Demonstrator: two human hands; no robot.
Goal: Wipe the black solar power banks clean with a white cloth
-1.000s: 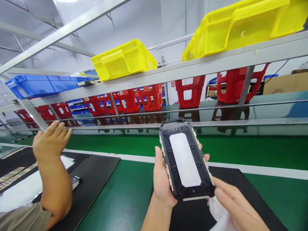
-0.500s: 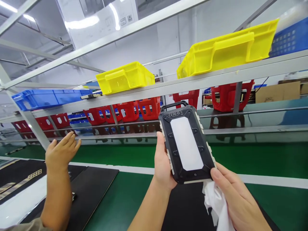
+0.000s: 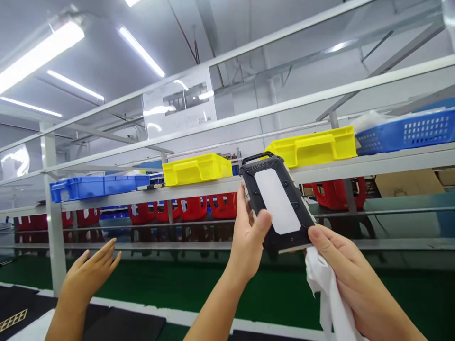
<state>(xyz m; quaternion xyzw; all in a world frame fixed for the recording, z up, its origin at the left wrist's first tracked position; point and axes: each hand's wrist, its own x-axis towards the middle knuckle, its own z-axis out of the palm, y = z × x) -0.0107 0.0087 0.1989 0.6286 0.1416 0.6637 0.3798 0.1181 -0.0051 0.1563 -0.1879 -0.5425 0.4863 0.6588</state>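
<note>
Rugged black power bank (image 3: pixel 277 204) — raised before the yellow bin (image 3: pixel 197 169), long axis upright, leaning left. Left hand (image 3: pixel 251 237) grips its left edge; right hand (image 3: pixel 346 265) pinches the lower corner, white cloth (image 3: pixel 329 298) bunched beneath — equally near.

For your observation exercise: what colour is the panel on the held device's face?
White, framed in black casing, on the device; head view.

I see open air left of my left hand (image 3: pixel 249 237); a co-worker's hand (image 3: pixel 88 274) blocks lower left, shelf rail (image 3: pixel 373 163) close behind.
</note>
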